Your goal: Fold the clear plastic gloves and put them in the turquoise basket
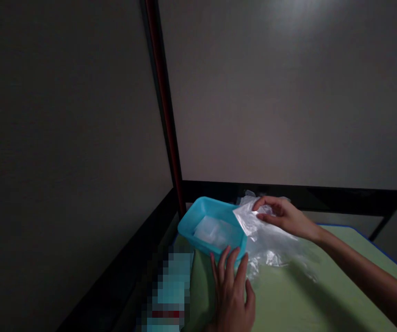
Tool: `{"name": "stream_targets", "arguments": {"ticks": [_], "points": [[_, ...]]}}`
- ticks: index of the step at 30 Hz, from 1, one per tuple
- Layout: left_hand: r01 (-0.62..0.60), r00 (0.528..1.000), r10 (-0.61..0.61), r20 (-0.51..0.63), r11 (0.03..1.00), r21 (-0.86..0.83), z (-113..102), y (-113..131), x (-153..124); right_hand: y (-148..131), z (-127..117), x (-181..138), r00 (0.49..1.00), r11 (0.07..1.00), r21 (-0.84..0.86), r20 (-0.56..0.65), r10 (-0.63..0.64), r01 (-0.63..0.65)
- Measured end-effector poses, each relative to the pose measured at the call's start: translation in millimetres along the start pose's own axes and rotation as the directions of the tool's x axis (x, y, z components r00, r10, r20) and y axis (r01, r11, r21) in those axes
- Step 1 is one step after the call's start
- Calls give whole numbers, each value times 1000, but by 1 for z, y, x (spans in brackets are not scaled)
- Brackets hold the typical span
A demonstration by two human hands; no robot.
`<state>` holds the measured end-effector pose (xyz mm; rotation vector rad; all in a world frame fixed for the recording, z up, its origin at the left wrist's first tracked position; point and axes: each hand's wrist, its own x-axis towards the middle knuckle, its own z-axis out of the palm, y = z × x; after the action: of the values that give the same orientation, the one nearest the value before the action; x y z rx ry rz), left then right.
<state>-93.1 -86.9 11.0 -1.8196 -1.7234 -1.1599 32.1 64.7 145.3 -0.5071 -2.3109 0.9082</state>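
Observation:
A turquoise plastic tub point(193, 220) stands at the far left corner of a pale green table point(288, 299), with clear plastic pieces lying inside it. My left hand point(231, 290) lies flat on the table, fingers stretched out, fingertips touching the tub's near wall. My right hand point(284, 216) reaches in from the right and pinches a small clear plastic bag point(247, 219) over the tub's right rim. Under that hand lies a heap of crumpled clear plastic bags point(271, 249).
Grey walls rise behind and to the left, with a dark red post point(166, 115) in the corner. A black rail point(340, 198) runs along the table's far edge. A blurred turquoise patch point(171, 290) sits at the table's left edge.

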Motion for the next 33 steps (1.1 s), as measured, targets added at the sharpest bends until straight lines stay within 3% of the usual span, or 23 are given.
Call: {"name": "stream_targets", "arguments": {"ticks": [5,9,14,21,24,29,33], "points": [[2,992,-4,-124,1000,-13,13,-8,-3,-2,12,43,980,994,3,167,-110,111],[-36,986,46,-160,997,65,17,-13,-2,4,26,65,975,989,-31,177,-137,144],[-46,988,62,-140,992,114,14,-15,-1,19,42,83,965,989,95,227,-129,110],[-52,993,63,-97,993,110,11,-17,-3,21,49,89,914,964,31,311,-262,266],[-54,993,65,-98,993,110,12,-18,-3,21,50,88,923,971,60,302,-239,232],[-42,995,51,-89,994,100,12,-17,-3,25,51,87,912,986,137,385,-139,92],[-41,996,49,-74,993,107,11,-17,-4,28,51,86,907,985,96,385,-169,143]]}}
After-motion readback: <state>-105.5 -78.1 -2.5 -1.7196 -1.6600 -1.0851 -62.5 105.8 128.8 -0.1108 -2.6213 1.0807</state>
